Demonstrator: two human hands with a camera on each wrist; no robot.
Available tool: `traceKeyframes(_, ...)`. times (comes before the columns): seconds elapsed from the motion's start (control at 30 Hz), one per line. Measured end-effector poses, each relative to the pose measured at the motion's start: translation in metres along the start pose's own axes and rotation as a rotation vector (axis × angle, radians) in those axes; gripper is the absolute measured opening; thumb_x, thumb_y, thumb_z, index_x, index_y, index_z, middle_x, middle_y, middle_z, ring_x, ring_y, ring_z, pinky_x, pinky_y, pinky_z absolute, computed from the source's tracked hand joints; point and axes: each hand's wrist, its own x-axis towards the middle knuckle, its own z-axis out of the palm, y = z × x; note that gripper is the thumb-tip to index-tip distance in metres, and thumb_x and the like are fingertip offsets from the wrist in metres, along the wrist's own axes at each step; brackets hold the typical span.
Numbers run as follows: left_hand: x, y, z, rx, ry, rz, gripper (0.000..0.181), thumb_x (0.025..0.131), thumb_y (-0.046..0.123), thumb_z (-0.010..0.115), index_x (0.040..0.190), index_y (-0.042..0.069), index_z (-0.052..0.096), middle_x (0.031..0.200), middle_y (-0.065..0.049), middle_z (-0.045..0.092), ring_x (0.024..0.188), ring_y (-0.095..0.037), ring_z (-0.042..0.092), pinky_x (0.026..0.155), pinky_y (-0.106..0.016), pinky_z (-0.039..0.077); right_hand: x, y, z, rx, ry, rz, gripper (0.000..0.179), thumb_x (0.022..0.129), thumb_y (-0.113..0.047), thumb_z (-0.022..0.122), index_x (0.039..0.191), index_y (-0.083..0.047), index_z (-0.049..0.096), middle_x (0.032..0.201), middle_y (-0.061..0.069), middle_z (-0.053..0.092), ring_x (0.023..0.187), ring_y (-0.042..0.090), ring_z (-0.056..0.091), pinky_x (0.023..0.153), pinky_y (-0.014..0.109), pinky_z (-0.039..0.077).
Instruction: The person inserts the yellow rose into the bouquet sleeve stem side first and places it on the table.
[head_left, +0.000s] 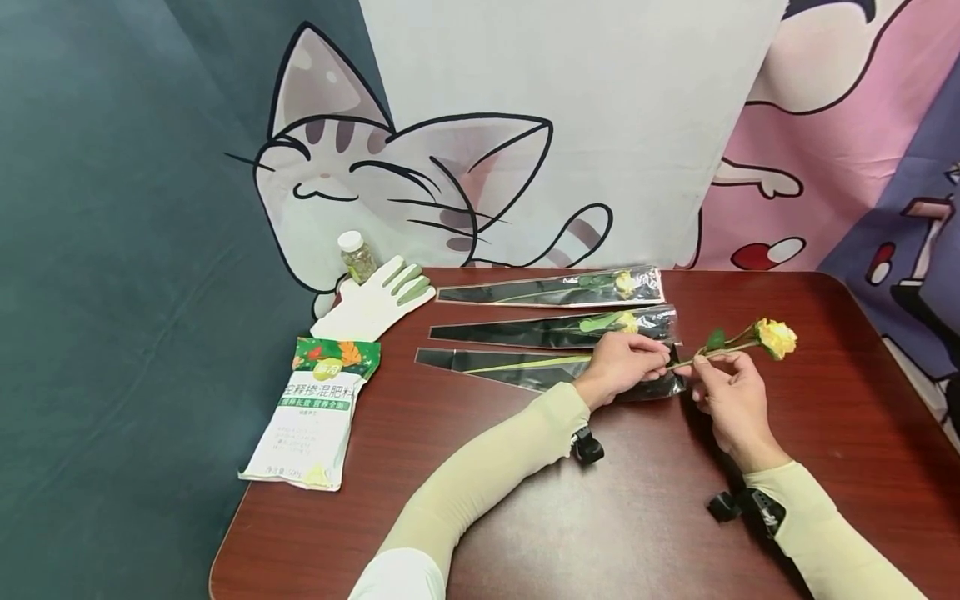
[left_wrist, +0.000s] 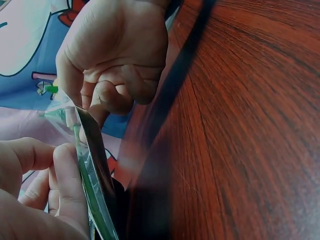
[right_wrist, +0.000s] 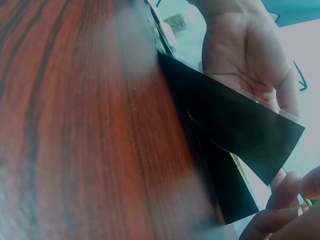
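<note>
My right hand (head_left: 738,408) pinches the stem of a yellow rose (head_left: 776,338), whose bloom points to the right. The stem's lower part lies inside a long tapered flower sleeve (head_left: 435,357), black-backed with a clear front. At the sleeve's wide end my left hand (head_left: 622,365) pinches the clear film. The left wrist view shows the green stem (left_wrist: 90,185) between film and black backing, beside the left fingers. In the right wrist view the black backing (right_wrist: 240,120) is lifted at its mouth and hides part of the left hand.
Two more sleeves, a middle one (head_left: 480,334) and a far one (head_left: 465,293), each contain a yellow rose. White-and-green gloves (head_left: 367,308), a small jar (head_left: 357,258) with a white lid and a fertilizer bag (head_left: 311,425) are at the left. A printed cloth (head_left: 645,125) hangs behind the table.
</note>
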Motion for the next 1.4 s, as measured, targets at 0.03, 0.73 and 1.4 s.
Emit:
traceKeyframes(0.03,0.0,0.0,0.0,-0.011,-0.002,-0.004,0.007,0.09,-0.003,0.08,0.094,0.0,0.084,0.071,-0.001,0.076,0.059,-0.004,0.066,0.061,-0.019,0.061,0.0,0.0,-0.001,0.007,0.004,0.0,0.017,0.106,-0.018,0.067,0.112,-0.015,0.051,0.079,-0.007,0.08,0.052,0.004,0.054,0.044,0.018,0.044)
traceKeyframes(0.73,-0.001,0.0,0.005,-0.079,0.007,-0.008,0.006,0.09,-0.004,0.079,0.093,-0.001,0.084,0.078,-0.009,0.08,0.061,-0.005,0.069,0.064,-0.019,0.062,-0.005,0.001,0.007,-0.011,-0.025,0.039,0.018,0.099,-0.011,0.076,0.101,-0.012,0.059,0.073,-0.012,0.077,0.049,0.003,0.058,0.045,0.018,0.049)
traceKeyframes(1.4,0.003,0.002,0.003,-0.057,0.004,0.038,0.007,0.09,-0.004,0.079,0.094,-0.001,0.084,0.076,-0.006,0.079,0.059,-0.003,0.067,0.063,-0.019,0.062,-0.007,-0.001,0.01,0.058,-0.032,0.035,0.012,0.105,-0.022,0.069,0.102,-0.013,0.06,0.082,-0.006,0.081,0.05,0.004,0.057,0.047,0.018,0.046)
